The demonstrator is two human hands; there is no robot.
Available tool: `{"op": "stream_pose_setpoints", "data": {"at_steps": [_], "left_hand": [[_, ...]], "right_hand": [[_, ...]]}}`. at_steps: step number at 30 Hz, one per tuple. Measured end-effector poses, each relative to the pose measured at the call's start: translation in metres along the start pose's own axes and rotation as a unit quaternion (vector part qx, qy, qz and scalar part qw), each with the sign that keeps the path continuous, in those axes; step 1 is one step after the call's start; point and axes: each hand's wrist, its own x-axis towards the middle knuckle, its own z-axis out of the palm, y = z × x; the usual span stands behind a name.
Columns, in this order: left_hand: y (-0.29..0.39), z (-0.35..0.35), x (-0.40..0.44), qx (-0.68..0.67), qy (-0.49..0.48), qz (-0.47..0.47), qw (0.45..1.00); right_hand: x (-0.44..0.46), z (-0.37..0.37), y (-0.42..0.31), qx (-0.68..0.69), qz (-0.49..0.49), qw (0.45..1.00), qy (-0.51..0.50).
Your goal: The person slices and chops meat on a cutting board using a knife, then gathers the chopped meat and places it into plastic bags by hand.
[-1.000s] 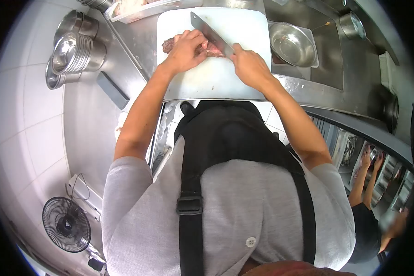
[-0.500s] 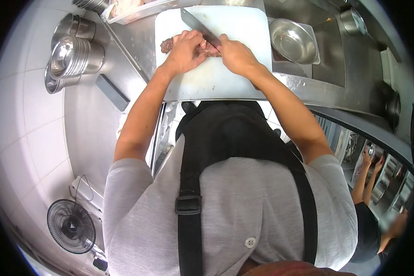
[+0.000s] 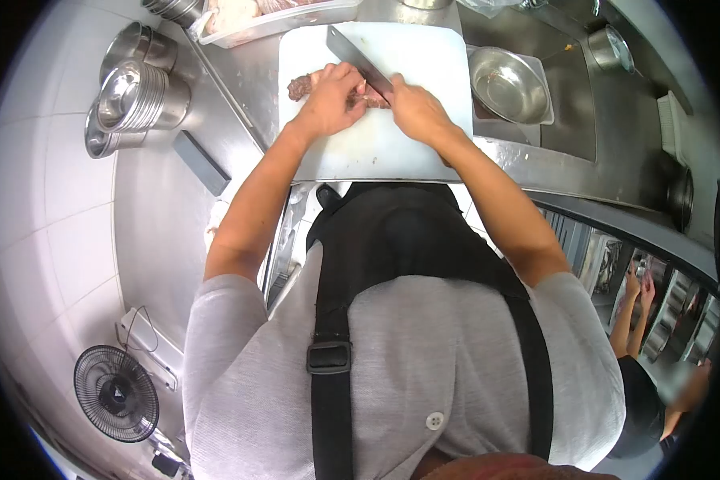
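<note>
One white cutting board (image 3: 376,156) is set on the stainless-steel surface (image 3: 244,68). A piece of meat (image 3: 299,88) is laid across the board's upper half and is held down by the left grip (image 3: 334,100), which is curled closed over it. A broad-bladed knife (image 3: 358,61) is clasped in the right grip (image 3: 418,114); its blade is slanted close to the meat's right part. Right of the board, a metal bowl (image 3: 510,84) is placed. Beyond the board's left corner, a plastic tub (image 3: 280,25) is stocked with pale contents. Nested steel pots (image 3: 140,96) and a grey block (image 3: 202,162) are located at left, near a tiled wall (image 3: 64,168). A black fan (image 3: 117,392) is positioned lower left; another person (image 3: 638,408) is seen at far right.
</note>
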Motion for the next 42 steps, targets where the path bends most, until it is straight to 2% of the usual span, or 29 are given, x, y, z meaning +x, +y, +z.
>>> {"op": "stream_pose_setpoints", "data": {"at_steps": [6, 9, 12, 19, 22, 26, 29, 32, 35, 38, 39, 42], "left_hand": [[0.007, -0.015, 0.0, 0.009, 0.003, 0.005, 1.0], [0.002, -0.028, 0.001, 0.029, -0.053, -0.009, 0.998], [-0.002, -0.023, 0.003, 0.023, -0.063, -0.012, 0.998], [-0.009, -0.013, 0.001, 0.0, 0.005, 0.026, 1.0], [-0.011, -0.012, -0.001, -0.009, 0.011, 0.016, 1.0], [-0.016, -0.009, -0.005, -0.013, 0.01, -0.013, 1.0], [-0.019, -0.011, -0.001, -0.013, 0.008, -0.005, 1.0], [-0.012, -0.012, -0.003, -0.01, -0.012, -0.008, 1.0], [-0.015, -0.011, 0.0, -0.015, -0.002, 0.007, 1.0], [-0.009, -0.011, -0.008, -0.015, -0.005, 0.0, 1.0], [-0.009, -0.01, -0.003, -0.009, 0.001, 0.0, 1.0], [-0.005, -0.001, -0.002, 0.007, 0.035, 0.002, 0.999]], "right_hand": [[-0.024, -0.007, -0.001, -0.011, 0.005, 1.0, 0.008], [-0.025, -0.021, -0.008, -0.035, 0.006, 0.999, -0.015], [-0.046, -0.044, -0.015, -0.04, 0.022, 0.998, -0.048], [-0.061, -0.053, -0.022, -0.041, 0.051, 0.994, -0.082], [-0.055, -0.044, -0.022, -0.046, 0.068, 0.992, -0.097], [-0.024, -0.002, -0.011, 0.002, 0.031, 0.999, -0.031], [-0.022, 0.012, 0.002, -0.015, -0.006, 1.0, 0.012], [-0.031, -0.025, -0.023, -0.018, 0.044, 0.997, -0.065], [-0.013, 0.043, 0.014, 0.0, -0.096, 0.983, 0.158], [0.009, 0.007, -0.013, -0.032, 0.012, 0.999, -0.028], [0.005, -0.006, -0.015, -0.011, 0.023, 0.998, -0.059], [-0.022, -0.007, 0.005, -0.005, -0.006, 1.0, 0.009]]}}
